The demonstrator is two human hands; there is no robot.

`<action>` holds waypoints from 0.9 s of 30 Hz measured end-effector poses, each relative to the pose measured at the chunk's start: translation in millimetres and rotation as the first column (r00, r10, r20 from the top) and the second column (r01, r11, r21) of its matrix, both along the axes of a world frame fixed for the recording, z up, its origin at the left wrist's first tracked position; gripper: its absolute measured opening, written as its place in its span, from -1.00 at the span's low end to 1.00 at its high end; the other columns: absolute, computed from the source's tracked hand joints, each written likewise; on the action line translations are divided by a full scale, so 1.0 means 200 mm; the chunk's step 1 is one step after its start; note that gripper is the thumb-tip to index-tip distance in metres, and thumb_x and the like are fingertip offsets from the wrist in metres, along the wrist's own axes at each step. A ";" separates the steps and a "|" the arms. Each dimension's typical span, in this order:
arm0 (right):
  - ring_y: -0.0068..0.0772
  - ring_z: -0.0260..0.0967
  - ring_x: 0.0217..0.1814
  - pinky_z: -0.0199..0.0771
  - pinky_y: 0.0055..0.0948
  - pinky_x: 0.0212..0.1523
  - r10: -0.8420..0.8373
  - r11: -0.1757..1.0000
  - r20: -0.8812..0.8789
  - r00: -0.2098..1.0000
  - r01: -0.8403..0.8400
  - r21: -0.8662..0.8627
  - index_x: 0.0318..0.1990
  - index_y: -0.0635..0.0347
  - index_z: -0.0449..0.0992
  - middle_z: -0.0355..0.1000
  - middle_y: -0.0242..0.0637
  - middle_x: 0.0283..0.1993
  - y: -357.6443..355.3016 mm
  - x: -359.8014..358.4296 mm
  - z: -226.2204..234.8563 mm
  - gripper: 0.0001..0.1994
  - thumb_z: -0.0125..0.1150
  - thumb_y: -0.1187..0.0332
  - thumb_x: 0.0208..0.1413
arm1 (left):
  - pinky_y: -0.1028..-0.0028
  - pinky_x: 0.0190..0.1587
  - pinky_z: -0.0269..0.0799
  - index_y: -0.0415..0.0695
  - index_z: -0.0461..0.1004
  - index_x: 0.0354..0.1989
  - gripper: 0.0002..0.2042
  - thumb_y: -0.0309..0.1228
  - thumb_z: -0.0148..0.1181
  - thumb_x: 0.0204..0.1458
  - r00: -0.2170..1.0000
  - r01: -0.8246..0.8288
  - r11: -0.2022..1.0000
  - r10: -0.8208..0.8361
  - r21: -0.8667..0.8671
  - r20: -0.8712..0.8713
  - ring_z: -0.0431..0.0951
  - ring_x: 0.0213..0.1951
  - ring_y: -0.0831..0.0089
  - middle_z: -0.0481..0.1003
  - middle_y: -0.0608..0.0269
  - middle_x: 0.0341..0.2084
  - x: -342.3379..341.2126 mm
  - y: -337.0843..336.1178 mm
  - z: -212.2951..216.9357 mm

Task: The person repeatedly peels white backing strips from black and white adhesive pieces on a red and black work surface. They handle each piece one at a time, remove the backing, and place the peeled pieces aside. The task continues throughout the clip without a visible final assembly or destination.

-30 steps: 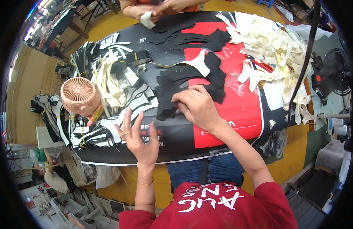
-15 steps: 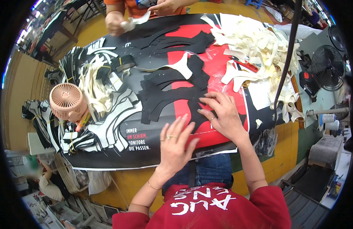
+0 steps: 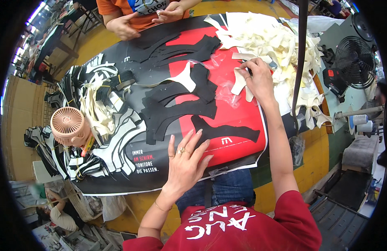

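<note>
My left hand (image 3: pixel 186 161) rests with fingers spread on the printed black and red sheet (image 3: pixel 243 155) near its front edge and holds nothing. Farther right, my right hand (image 3: pixel 260 81) reaches over the sheet, its thumb and fingers pinched on a cream cut fabric piece (image 3: pixel 239 81) beside the cream pile. Between my hands lies a single black cut fabric piece (image 3: pixel 227 130). Just beyond it, more black pieces (image 3: pixel 176 111) overlap in a loose group, with one cream piece (image 3: pixel 186 78) lying across them.
Cream cut pieces (image 3: pixel 260 35) heap at the back right. Black and white bundles (image 3: pixel 118 142) lie left, near a pink fan (image 3: pixel 69 125). A dark cable (image 3: pixel 301 54) hangs at right. Across the table, another person's hands (image 3: pixel 125 26) hover by the far edge.
My right hand has left the black piece and gone up to the cream piece. My left hand stays near the front edge. The view has shifted slightly, and the other person's hands have moved back.
</note>
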State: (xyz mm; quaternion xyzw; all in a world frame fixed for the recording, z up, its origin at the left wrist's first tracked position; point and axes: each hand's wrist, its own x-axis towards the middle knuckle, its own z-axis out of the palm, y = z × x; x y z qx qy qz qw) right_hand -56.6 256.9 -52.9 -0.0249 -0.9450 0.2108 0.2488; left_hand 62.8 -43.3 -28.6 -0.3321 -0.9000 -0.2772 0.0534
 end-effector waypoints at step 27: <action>-0.24 0.51 -0.24 0.46 -0.35 -0.16 0.193 0.976 -0.314 0.930 -0.214 -0.034 -0.16 0.15 0.67 0.57 -0.22 -0.24 -0.04 0.15 0.08 -0.84 0.33 0.48 0.08 | 0.48 -0.28 0.52 -0.40 0.62 -0.18 -0.72 -0.37 0.15 0.17 0.830 0.007 0.964 -0.155 0.267 0.536 0.65 -0.38 0.51 0.65 0.00 -0.45 -0.91 0.62 0.03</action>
